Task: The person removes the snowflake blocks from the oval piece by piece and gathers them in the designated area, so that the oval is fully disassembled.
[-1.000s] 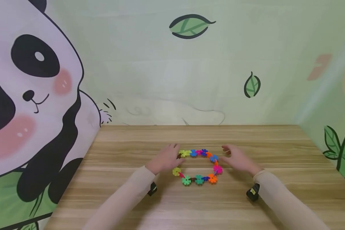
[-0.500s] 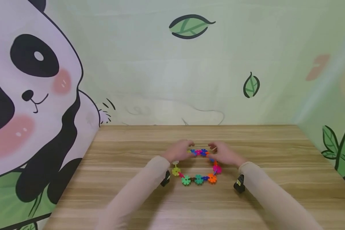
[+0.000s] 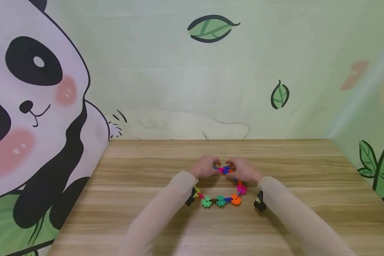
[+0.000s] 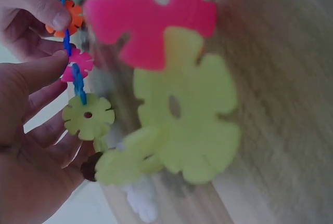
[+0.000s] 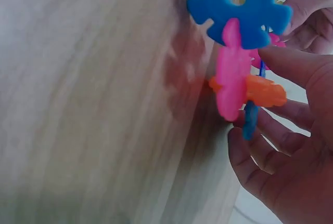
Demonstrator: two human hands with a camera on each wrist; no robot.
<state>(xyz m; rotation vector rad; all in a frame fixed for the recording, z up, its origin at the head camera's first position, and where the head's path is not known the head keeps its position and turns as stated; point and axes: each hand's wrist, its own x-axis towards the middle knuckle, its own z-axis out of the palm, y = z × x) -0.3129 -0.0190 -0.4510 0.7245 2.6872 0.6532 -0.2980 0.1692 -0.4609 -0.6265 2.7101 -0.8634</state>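
A ring of several interlocked plastic snowflake discs in many colours lies on the wooden table. Both hands are at its far side, close together. My left hand pinches the chain near a pink disc, its thumb beside the blue piece. In the left wrist view, my right thumb presses an orange disc, with fingers behind it. My right hand pinches the ring just right of the dark blue disc. Fingers hide parts of the far side; the near side shows green, teal and orange discs.
The wooden table runs back to a pale green wall sheet with printed leaves. A large printed panda stands along the left side. A black wrist camera sits under the right wrist.
Both hands have moved inward along the far side of the ring, the left to the right and the right to the left, and now grip it. The ring's near side has barely moved.
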